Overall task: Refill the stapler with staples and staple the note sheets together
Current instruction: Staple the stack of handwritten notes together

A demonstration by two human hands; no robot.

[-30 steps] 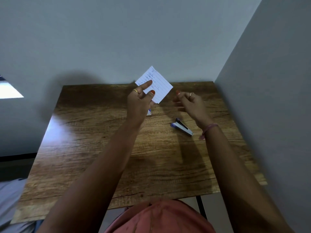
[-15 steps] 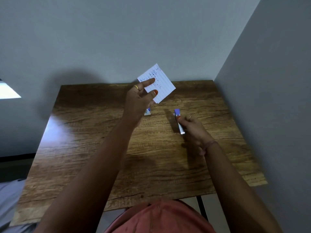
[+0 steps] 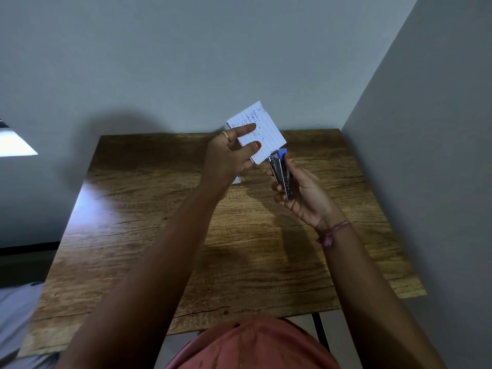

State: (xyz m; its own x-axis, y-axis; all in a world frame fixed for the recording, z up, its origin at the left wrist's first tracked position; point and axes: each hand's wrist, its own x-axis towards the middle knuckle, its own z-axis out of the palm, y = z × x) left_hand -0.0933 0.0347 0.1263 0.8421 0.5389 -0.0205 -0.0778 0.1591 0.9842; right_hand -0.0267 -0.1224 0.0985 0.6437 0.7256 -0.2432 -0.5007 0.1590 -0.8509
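My left hand (image 3: 228,158) holds small lined white note sheets (image 3: 263,129) with handwriting, raised above the far part of the wooden table (image 3: 149,235). My right hand (image 3: 300,193) grips a small blue and metal stapler (image 3: 281,171), lifted off the table with its blue nose pointing up. The nose sits just at the lower right corner of the sheets. A small staple box (image 3: 237,179) lies on the table, mostly hidden behind my left hand.
The table stands in a corner, with a grey wall behind and another close on the right. Its near edge is above my lap in a reddish garment (image 3: 255,344). A dark table leg (image 3: 319,328) shows below the front edge.
My right hand went down to the stapler on the table, took hold of it and lifted it up to the corner of the sheets. My left hand kept the sheets raised.
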